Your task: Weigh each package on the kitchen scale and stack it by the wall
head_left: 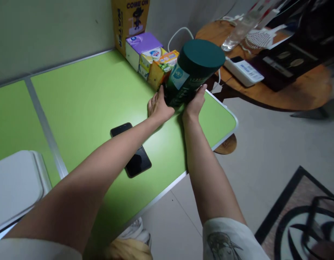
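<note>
Both my hands are around the lower part of a dark green canister with a wide round lid. My left hand presses its left side, and my right hand wraps its right side. The canister is upright or nearly so, at the right end of the green table; its base is hidden between my hands. Behind it and to its left stand an orange box, a small yellow-and-white box and a purple-topped box. A black phone lies under my left forearm, partly covered by it.
A tall brown carton stands against the wall. At the right, a wooden table holds a clear bottle, a white device and a dark bag. A white case sits at the left. A patterned mat lies on the floor.
</note>
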Tool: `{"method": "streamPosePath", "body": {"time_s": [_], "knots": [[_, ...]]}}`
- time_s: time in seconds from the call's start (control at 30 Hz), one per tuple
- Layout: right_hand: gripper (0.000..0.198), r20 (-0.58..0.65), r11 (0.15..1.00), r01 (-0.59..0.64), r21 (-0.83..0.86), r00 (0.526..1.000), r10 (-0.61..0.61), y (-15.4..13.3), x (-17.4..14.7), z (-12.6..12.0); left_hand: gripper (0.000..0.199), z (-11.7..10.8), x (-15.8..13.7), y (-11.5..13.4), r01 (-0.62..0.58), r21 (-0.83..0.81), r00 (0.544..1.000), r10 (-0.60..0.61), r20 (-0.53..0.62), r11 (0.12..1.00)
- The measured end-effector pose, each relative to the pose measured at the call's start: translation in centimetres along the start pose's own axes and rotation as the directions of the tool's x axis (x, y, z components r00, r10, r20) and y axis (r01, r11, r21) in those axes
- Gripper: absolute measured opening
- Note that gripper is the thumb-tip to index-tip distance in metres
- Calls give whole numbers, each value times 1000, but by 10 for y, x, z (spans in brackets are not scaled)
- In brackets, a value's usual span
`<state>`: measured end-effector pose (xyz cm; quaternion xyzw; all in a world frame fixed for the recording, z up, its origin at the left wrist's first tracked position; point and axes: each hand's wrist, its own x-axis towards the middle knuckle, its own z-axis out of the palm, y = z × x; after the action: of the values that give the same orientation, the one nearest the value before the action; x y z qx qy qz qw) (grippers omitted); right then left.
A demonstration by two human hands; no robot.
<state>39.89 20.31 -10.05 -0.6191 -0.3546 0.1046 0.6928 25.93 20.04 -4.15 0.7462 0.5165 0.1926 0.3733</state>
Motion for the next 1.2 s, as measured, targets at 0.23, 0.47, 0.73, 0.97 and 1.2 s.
{"method": "streamPosePath", "body": {"time_s": [0.23, 0.47, 0.73, 0.97, 1.2], "knots": [[39, 95, 996, -65, -67, 993, 71, -31, -50, -18, 90, -20, -33, -24, -64, -16, 997, 65, 48, 998], [47, 502, 994, 110, -2, 860, -94, -109, -115, -15, 93, -60, -100, -35, -145, -109, 986, 153, 70, 983], [61, 654, 977, 166, 136, 726, -215, -226, -187, 69, 88, -230, -218, -72, -177, -161, 984, 176, -19, 971], [75, 888, 980, 193, 42, 443, -125, -247, -287, 122, 78, -313, -340, -140, 172, -117, 985, -171, 15, 978], [86, 954, 977, 206, 56, 276, -113, -247, -320, 143, 76, -305, -370, -177, 195, -175, 970, -217, -112, 965]]}}
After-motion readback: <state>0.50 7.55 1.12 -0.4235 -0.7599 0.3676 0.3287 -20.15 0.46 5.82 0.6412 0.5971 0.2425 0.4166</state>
